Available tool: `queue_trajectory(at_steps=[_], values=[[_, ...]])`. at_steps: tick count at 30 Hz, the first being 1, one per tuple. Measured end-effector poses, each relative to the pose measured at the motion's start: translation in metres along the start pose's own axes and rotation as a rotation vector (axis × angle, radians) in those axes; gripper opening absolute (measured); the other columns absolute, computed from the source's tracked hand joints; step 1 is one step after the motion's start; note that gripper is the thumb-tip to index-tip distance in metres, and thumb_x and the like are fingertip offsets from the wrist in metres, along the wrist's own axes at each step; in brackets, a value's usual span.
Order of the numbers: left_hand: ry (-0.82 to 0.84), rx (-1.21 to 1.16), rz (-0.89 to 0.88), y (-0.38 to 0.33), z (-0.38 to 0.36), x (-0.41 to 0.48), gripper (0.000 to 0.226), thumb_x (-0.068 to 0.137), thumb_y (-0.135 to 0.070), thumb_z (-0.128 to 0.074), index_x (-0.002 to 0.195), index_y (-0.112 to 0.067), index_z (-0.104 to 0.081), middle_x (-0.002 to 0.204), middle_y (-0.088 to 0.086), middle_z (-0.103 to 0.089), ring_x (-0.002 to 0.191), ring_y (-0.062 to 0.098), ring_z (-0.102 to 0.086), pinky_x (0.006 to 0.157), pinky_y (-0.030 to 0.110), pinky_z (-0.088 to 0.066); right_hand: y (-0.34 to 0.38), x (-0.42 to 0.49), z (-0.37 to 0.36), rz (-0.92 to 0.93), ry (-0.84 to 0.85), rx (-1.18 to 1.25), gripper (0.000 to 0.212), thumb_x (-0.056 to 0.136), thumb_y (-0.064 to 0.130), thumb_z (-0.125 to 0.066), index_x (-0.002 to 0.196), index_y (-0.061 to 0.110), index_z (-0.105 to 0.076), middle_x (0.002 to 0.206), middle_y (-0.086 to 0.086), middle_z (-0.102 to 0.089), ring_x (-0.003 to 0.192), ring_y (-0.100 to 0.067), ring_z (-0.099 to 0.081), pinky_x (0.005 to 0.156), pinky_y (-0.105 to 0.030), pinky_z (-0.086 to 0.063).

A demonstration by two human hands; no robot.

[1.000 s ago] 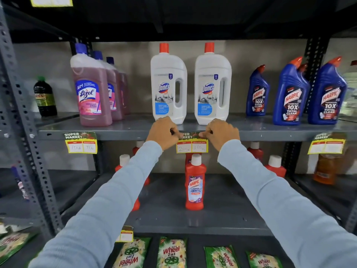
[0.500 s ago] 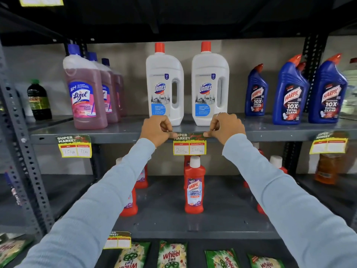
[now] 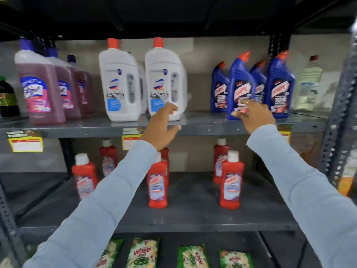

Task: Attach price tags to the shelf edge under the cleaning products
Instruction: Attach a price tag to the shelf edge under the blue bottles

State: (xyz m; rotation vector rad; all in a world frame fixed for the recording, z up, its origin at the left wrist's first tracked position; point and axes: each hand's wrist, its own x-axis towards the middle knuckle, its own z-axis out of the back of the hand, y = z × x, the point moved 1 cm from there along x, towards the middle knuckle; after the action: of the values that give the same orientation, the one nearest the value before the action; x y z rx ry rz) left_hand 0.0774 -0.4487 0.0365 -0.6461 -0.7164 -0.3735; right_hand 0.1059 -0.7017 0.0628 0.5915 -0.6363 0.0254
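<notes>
My left hand (image 3: 161, 130) spread, fingers loose, holding nothing, in front of grey metal shelf edge (image 3: 202, 129). My right hand (image 3: 253, 117) also spread and empty, fingers splayed before blue angled-neck bottles (image 3: 239, 88). Yellow paper price tag (image 3: 129, 139) hangs on shelf edge, partly behind left wrist; second tag (image 3: 26, 141) far left. Smooth white jugs (image 3: 120, 84), red caps, stand above. Picture motion-blurred. Pale wall behind.

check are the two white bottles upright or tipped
Upright: both white bottles stand on their bases on the shelf, red caps on top.
</notes>
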Motion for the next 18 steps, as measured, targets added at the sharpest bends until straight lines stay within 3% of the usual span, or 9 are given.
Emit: queue_trajectory(at_steps=[5, 7, 10, 12, 14, 18], values=[[0.211, 0.038, 0.046, -0.086, -0.096, 0.028, 0.040, 0.087, -0.022, -0.064, 0.122, -0.013, -0.048, 0.131, 0.011, -0.052, 0.121, 0.025, -0.048, 0.093, 0.027, -0.034, -0.099, 0.032, 0.065, -0.038, 0.137, -0.047, 0.044, 0.088, 0.029, -0.065, 0.127, 0.008, -0.058, 0.133, -0.021, -0.055, 0.120, -0.042, -0.054, 0.101, -0.046, -0.045], [0.289, 0.077, 0.060, -0.110, -0.125, 0.038, 0.036, 0.090, -0.026, -0.061, 0.120, -0.010, -0.049, 0.129, 0.011, -0.054, 0.118, 0.026, -0.051, 0.093, 0.029, -0.036, -0.126, 0.045, 0.075, -0.001, 0.202, -0.087, 0.032, 0.087, 0.026, -0.067, 0.111, 0.006, -0.066, 0.121, -0.023, -0.063, 0.111, -0.042, -0.060, 0.096, -0.047, -0.048], [0.329, 0.143, 0.065, -0.136, -0.158, 0.048, 0.030, 0.093, -0.030, -0.055, 0.112, -0.008, -0.052, 0.120, 0.014, -0.055, 0.111, 0.029, -0.052, 0.093, 0.036, -0.041, -0.157, 0.060, 0.079, 0.026, 0.228, -0.124, 0.007, 0.086, 0.023, -0.067, 0.086, 0.017, -0.066, 0.113, -0.022, -0.065, 0.103, -0.041, -0.063, 0.090, -0.043, -0.051], [0.346, 0.220, 0.077, -0.149, -0.175, 0.054, 0.031, 0.094, -0.034, -0.052, 0.108, -0.007, -0.052, 0.117, 0.015, -0.053, 0.109, 0.031, -0.051, 0.093, 0.040, -0.043, -0.167, 0.059, 0.082, 0.062, 0.263, -0.097, 0.011, 0.086, 0.021, -0.068, 0.081, 0.011, -0.066, 0.115, -0.021, -0.066, 0.107, -0.039, -0.063, 0.087, -0.040, -0.051], [0.350, 0.316, 0.096, -0.157, -0.186, 0.060, 0.032, 0.094, -0.038, -0.049, 0.106, -0.007, -0.052, 0.118, 0.015, -0.053, 0.110, 0.034, -0.049, 0.093, 0.043, -0.043, -0.171, 0.056, 0.083, 0.078, 0.303, -0.083, 0.022, 0.083, 0.024, -0.071, 0.089, 0.003, -0.069, 0.117, -0.019, -0.066, 0.109, -0.036, -0.063, 0.083, -0.037, -0.050], [0.353, 0.455, 0.134, -0.169, -0.198, 0.069, 0.036, 0.095, -0.042, -0.044, 0.111, -0.012, -0.054, 0.121, 0.013, -0.053, 0.114, 0.036, -0.050, 0.095, 0.047, -0.046, -0.169, 0.057, 0.079, 0.104, 0.342, -0.148, 0.035, 0.082, 0.040, -0.069, 0.088, 0.007, -0.057, 0.107, -0.015, -0.065, 0.096, -0.033, -0.061, 0.072, -0.033, -0.043]])
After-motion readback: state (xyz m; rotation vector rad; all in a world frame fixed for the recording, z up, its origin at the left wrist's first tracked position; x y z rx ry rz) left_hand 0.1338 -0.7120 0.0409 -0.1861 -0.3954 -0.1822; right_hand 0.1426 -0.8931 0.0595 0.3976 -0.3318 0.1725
